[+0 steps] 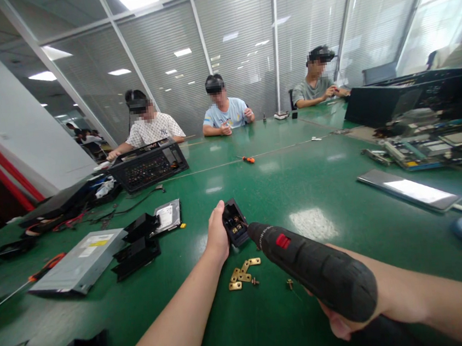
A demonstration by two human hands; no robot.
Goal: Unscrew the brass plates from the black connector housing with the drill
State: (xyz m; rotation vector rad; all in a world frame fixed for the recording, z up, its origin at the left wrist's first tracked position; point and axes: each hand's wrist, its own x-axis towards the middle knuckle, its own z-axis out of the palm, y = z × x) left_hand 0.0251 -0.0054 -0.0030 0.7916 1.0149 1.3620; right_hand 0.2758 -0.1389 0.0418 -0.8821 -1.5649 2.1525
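My left hand [217,235] grips a small black plastic block with brass terminals [234,223], holding it tilted on the green table [282,189]. My right hand [346,323] is wrapped round a black electric screwdriver [313,266] with a red switch; its tip points into the block. Several loose brass plates [242,274] and two small screws [289,283] lie on the table just below the block.
A grey optical drive [79,263], black brackets [137,243] and a hard disk [167,215] lie to the left. A phone [408,189], a circuit board [435,149] and an open computer case [404,94] sit at the right. Three people sit along the far side.
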